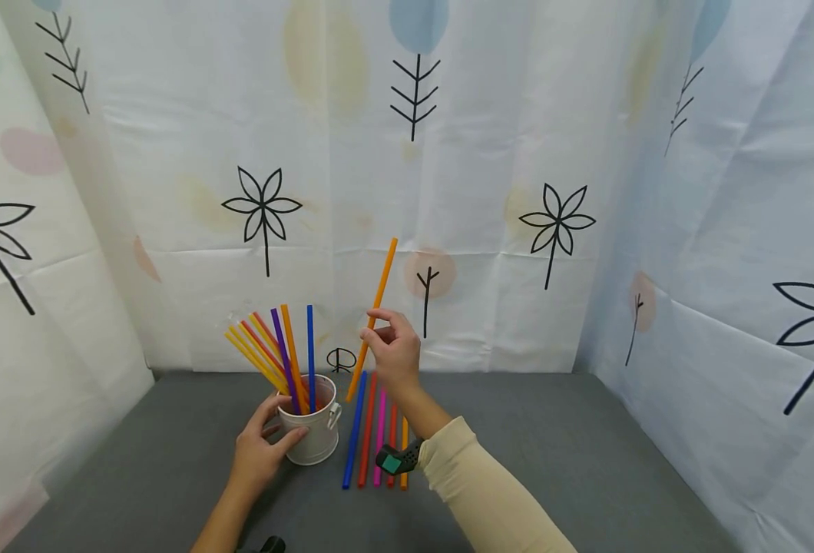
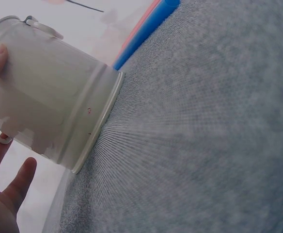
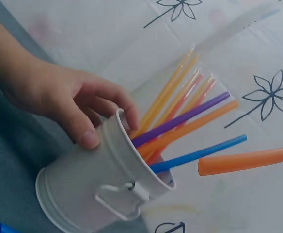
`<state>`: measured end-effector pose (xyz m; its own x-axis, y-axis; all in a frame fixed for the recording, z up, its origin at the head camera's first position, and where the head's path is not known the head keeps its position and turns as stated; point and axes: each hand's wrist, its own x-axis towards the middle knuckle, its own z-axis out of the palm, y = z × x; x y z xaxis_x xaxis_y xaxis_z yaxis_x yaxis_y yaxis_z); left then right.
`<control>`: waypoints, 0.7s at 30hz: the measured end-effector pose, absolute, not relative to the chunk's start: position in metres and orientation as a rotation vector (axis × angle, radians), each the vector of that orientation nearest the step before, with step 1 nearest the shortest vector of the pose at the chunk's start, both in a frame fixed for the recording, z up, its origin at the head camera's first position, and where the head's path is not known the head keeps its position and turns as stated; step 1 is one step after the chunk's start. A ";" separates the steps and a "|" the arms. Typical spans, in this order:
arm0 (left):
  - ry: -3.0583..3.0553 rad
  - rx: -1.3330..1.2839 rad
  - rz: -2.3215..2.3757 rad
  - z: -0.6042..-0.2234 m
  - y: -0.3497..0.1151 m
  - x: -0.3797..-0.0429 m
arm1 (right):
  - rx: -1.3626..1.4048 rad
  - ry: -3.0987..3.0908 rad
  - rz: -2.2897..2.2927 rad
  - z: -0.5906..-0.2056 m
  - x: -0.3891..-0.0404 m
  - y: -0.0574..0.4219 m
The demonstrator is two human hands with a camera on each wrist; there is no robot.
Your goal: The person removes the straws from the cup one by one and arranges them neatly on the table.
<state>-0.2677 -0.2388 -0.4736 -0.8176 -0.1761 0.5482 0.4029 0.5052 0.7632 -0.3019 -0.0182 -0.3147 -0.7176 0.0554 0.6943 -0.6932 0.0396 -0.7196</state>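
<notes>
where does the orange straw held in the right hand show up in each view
Head: the orange straw is just left of centre, slanted, pinched in the right hand.
Left wrist: not in this picture.
Right wrist: in the lower half, entering from the right edge, cut off by the frame.
Shared landmark: the white bucket, visible in all three views.
</notes>
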 end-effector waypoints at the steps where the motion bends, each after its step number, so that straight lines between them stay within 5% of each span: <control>1: -2.177 -0.184 -1.312 -0.473 -0.239 -0.268 | 0.644 -1.770 1.743 -0.318 -0.306 -0.016; 14: -2.198 -0.174 -1.320 -0.472 -0.240 -0.269 | 0.635 -1.878 1.633 -0.356 -0.346 0.020; 21: -2.204 -0.165 -1.320 -0.473 -0.241 -0.270 | 0.665 -1.939 1.576 -0.345 -0.316 0.036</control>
